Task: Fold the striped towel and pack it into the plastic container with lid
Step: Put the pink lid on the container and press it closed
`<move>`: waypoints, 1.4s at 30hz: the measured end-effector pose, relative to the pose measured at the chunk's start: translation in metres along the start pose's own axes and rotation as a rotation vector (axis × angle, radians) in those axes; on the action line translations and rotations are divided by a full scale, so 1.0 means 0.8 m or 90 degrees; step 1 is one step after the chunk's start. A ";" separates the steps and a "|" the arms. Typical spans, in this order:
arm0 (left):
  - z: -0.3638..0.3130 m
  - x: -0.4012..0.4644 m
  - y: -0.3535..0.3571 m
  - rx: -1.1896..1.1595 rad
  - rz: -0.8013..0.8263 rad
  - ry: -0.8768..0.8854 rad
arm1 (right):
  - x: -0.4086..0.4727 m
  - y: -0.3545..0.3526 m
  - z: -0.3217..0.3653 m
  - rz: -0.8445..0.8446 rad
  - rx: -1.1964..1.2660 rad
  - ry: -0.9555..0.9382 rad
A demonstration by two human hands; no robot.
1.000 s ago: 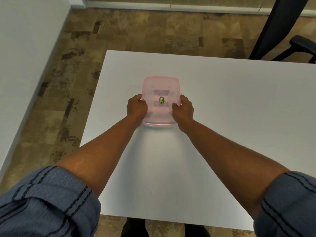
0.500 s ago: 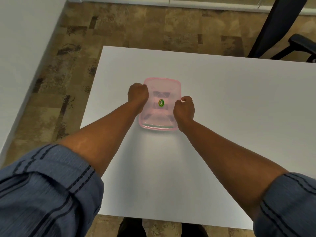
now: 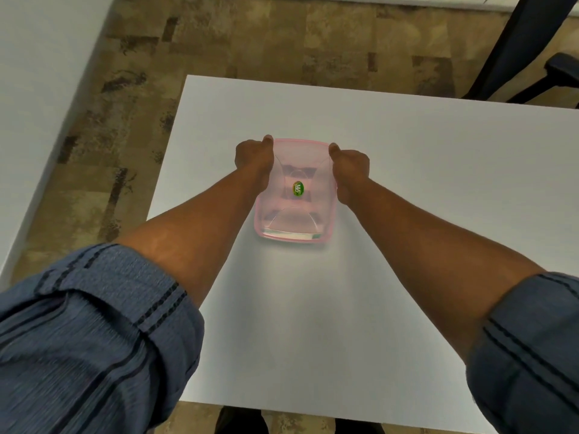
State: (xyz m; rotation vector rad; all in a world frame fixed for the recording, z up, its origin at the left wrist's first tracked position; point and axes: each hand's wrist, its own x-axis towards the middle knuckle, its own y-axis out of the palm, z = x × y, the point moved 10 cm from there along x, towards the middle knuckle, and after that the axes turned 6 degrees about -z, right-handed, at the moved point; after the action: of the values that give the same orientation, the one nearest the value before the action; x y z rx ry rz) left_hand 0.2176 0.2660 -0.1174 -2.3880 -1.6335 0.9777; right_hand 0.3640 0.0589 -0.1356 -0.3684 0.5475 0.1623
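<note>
A pink see-through plastic container (image 3: 294,220) with its lid on stands on the white table (image 3: 407,183). A green oval sticker (image 3: 298,188) marks the lid's middle. Dark stripes of the folded towel (image 3: 293,170) show faintly through the lid. My left hand (image 3: 253,156) grips the far left corner of the container, thumb on the lid's edge. My right hand (image 3: 349,161) grips the far right corner the same way. Both sets of fingers are curled down the container's sides.
A dark office chair (image 3: 532,48) stands past the table's far right corner. Patterned carpet (image 3: 282,42) lies beyond the table, and a white wall (image 3: 37,89) runs along the left. My dark shoes (image 3: 241,421) show under the near table edge.
Both hands have slid from the container's near sides up to its far corners. The camera has tilted so the table sits lower in view.
</note>
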 end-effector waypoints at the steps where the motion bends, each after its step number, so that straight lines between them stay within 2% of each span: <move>1: 0.003 0.002 0.000 -0.014 0.000 -0.011 | 0.002 0.001 -0.002 0.003 0.019 0.012; 11: 0.014 0.004 0.003 -0.066 -0.040 -0.044 | 0.010 0.002 -0.010 -0.034 0.078 0.041; 22: 0.020 0.002 -0.006 -0.089 -0.038 -0.020 | 0.004 0.001 -0.001 -0.039 0.024 -0.018; 26: 0.013 0.000 -0.019 -0.041 -0.030 0.020 | -0.005 -0.011 -0.006 -0.026 0.019 -0.058; 29: 0.023 -0.018 -0.028 -0.007 0.002 0.035 | -0.022 -0.027 -0.023 -0.022 -0.006 -0.064; 33: 0.061 -0.049 -0.036 0.041 0.078 -0.011 | -0.056 -0.040 -0.051 0.023 -0.030 -0.030; 39: 0.090 -0.088 -0.056 -0.005 0.129 -0.061 | -0.102 -0.048 -0.070 0.114 -0.085 -0.001; 42: 0.100 -0.108 -0.056 -0.012 0.190 -0.103 | -0.124 -0.055 -0.071 0.143 -0.100 0.010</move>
State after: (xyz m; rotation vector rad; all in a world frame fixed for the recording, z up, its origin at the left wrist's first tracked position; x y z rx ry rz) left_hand 0.1180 0.1886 -0.1235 -2.6826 -1.3574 1.2364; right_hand 0.2642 -0.0085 -0.1141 -0.4605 0.5936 0.4213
